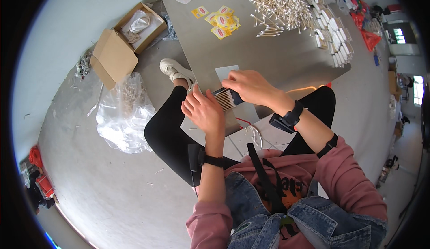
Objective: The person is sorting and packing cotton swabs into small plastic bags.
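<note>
A row of cotton swabs (224, 100) lies side by side on a dark holder (236, 97) at the table's near edge, between my hands. My left hand (204, 110) is at the left end of the row, its fingers stretched out and its thumb close to the swabs. Over the far right side of the holder, my right hand (248, 86) has its fingers curled together in a pinch; what they hold is hidden. Just beyond, a pale sheet (224, 72) lies flat on the table, partly covered by the right hand.
On the grey table (201, 40), a heap of loose swabs (280, 5) lies at the back. Yellow-and-white labels (224, 20) sit left of it, and rows of small white packs (333, 36) stand right. An open cardboard box (139, 27) and a clear plastic bag (125, 119) rest on the floor.
</note>
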Available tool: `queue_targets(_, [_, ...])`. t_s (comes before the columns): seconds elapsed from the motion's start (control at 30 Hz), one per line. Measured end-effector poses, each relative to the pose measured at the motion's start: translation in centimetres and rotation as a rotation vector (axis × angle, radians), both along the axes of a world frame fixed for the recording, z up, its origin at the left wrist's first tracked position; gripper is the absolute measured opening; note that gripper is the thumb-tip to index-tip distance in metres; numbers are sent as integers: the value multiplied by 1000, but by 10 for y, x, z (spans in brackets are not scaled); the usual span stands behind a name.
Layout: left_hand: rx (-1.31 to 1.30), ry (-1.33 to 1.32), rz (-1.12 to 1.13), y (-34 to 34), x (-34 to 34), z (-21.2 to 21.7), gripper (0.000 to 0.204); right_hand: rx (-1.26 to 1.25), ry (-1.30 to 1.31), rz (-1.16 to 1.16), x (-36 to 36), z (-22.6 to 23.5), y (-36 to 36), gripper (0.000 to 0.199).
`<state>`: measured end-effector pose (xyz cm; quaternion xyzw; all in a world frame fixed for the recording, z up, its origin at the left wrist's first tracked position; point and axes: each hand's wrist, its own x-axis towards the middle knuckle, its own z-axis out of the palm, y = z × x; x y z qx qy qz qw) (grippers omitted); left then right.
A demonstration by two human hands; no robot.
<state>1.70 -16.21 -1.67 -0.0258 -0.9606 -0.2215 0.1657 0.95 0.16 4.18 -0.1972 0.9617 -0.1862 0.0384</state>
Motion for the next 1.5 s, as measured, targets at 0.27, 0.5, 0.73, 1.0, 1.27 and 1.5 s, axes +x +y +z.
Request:
queue_targets(0.27, [39,-4,10,4,2,-2,43,-44,-37,-22,-7,0,-6,15])
queue_targets(0.5, [59,-6,-13,3,2,-1,44,34,-37,-31,-9,-1,-12,17])
queue_targets(0.73, [101,-16,-15,4,3,-2,44,163,10,1,-7,4,-17,17])
queue_targets(1.0, [108,-22,-29,3,3,-5,45,185,-77,-25,-13,11,-26,15])
queue_targets(1.27, [114,-3,-27,3,3,-5,42,64,-68,-58,-9,-2,-27,10])
queue_targets(1.5, [92,-16,-11,3,2,-2,44,-253,-105,-215,6,-18,-17,13])
